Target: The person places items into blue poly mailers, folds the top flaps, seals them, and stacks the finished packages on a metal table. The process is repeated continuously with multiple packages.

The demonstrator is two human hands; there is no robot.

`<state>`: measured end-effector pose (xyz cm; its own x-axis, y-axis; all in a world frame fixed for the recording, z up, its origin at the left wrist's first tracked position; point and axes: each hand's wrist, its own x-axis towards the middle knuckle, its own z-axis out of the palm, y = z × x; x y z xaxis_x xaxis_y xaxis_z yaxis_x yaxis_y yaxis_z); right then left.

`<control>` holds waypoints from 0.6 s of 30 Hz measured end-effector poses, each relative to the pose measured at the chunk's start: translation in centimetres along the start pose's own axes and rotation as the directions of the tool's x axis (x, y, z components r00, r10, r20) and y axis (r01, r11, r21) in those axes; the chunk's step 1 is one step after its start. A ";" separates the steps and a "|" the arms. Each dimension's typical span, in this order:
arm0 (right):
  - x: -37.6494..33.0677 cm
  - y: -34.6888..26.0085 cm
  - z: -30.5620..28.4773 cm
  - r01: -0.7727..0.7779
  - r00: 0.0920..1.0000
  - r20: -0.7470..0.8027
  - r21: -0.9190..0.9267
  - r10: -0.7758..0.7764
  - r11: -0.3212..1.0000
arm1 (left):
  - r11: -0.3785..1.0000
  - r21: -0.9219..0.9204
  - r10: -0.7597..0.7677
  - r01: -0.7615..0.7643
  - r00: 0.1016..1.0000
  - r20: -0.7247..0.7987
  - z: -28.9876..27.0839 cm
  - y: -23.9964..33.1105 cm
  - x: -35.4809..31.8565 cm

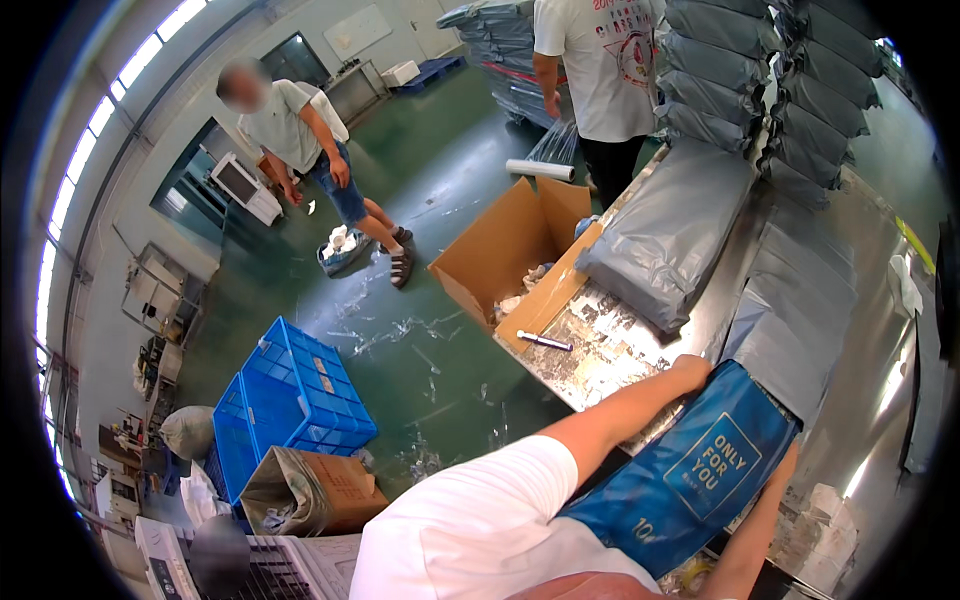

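Observation:
A blue plastic package (690, 480) with pale lettering leans from my body toward the table. Its far end meets a flat grey plastic bag (800, 300); I cannot tell how far it sits inside. My left hand (690, 373) is closed at the package's far left corner, beside the bag's edge. Along the package's right side my right hand (788, 462) shows only in part, its fingers hidden. A filled grey parcel (670, 235) lies on the metal table (610, 340), left of the flat bag.
Stacked grey parcels (715, 70) rise at the table's far end. A marker (545, 341) lies near the left edge, by an open cardboard box (500, 240). Blue crates (300, 390) and a brown carton (320, 490) stand at lower left. Two people are beyond; plastic scraps litter the floor.

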<state>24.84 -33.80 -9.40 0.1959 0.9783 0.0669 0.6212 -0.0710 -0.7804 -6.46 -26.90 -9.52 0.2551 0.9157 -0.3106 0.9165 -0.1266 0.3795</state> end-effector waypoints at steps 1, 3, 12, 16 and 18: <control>-0.4 0.9 0.1 -0.119 0.991 0.067 0.067 0.115 0.991 | 1.000 0.021 0.019 -0.020 0.999 0.026 -0.2 0.0 -1.5; -2.8 3.1 -0.6 -0.390 0.913 0.194 0.154 0.359 0.908 | 0.999 0.001 0.052 -0.052 0.997 0.062 -0.8 0.4 -4.6; -15.7 1.5 -4.1 0.190 0.705 0.707 -0.266 0.058 0.945 | 0.991 -0.034 0.134 -0.130 0.973 0.187 2.9 -2.8 -20.8; -17.6 1.8 -3.6 -0.035 0.659 0.699 -0.342 0.279 0.939 | 0.992 -0.001 0.128 -0.130 0.974 0.189 3.6 -2.6 -22.6; -17.6 3.4 -3.5 -0.285 0.412 0.770 -0.398 0.487 0.872 | 0.959 0.047 0.253 -0.280 0.917 0.308 4.5 -3.8 -23.1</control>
<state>26.16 -51.93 -11.10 -0.2014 0.5185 -0.8310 0.7879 -0.4184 -0.4519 -14.41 -49.28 -7.74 0.5606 0.6905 -0.4570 0.8218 -0.3962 0.4095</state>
